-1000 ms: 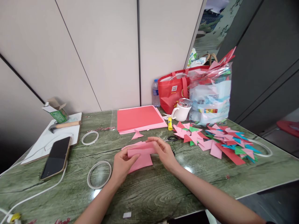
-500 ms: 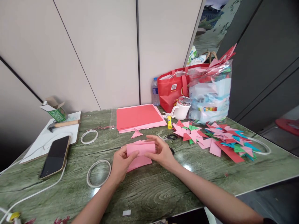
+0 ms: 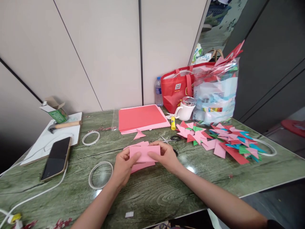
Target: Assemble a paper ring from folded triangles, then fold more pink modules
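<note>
A small pink paper rectangle (image 3: 145, 153) is held up between my two hands, its long edges running left to right. My left hand (image 3: 124, 163) pinches its left end, thumb in front and fingers behind. At the right end my right hand (image 3: 164, 156) grips it the same way. More pink paper (image 3: 143, 167) lies on the table beneath and behind it, partly hidden. Just beyond my right hand are black-handled scissors (image 3: 170, 139), partly covered. A folded pink paper piece (image 3: 139, 135) sits farther back.
Red and pink sheets (image 3: 143, 117) are stacked at the back. Folded paper pieces (image 3: 228, 140) pile up at right, near a glue stick (image 3: 172, 123), a white mug (image 3: 187, 109) and a red bag (image 3: 176, 92). Leftward are tape rolls (image 3: 101, 163), a phone (image 3: 56, 158) and a hammer (image 3: 64, 126).
My right hand has lowered its raised fingers and now grips the paper's right end. The held paper looks flatter and more level, and the scissors show more.
</note>
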{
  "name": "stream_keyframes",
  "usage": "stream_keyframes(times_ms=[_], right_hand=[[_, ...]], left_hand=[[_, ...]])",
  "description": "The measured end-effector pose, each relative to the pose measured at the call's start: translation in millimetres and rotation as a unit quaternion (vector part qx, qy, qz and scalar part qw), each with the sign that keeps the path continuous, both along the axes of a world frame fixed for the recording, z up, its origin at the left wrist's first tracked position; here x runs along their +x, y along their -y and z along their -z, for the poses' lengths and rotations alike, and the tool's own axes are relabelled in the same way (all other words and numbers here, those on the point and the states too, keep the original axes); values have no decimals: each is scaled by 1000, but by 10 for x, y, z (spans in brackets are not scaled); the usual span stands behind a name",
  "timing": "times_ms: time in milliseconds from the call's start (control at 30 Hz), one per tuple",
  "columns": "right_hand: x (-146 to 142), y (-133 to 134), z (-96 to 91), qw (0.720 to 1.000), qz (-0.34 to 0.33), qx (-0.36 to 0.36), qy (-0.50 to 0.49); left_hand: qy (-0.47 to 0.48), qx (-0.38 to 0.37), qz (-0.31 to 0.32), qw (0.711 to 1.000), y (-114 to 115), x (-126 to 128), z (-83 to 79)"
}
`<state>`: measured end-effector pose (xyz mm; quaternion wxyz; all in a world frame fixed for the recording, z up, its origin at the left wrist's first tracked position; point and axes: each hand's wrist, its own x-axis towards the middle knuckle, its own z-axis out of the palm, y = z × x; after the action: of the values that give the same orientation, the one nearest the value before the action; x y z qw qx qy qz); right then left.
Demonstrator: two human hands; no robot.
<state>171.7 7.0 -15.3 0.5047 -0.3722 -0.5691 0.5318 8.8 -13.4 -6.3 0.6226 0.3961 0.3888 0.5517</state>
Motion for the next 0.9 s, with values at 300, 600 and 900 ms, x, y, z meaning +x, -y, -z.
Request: stream_keyframes(times_ms=[300,600,900], right_hand=[[-7,-53,56,994,-45,-94,-31],[27,-56,56,999,-1,-37,22],[47,-65,61,998,0,-35,43]], left_hand=[[-68,-13,-10,998,7,0,32],[-68,-13,-5,998,8,20,80],[-70,2,-14,997,2,20,55]])
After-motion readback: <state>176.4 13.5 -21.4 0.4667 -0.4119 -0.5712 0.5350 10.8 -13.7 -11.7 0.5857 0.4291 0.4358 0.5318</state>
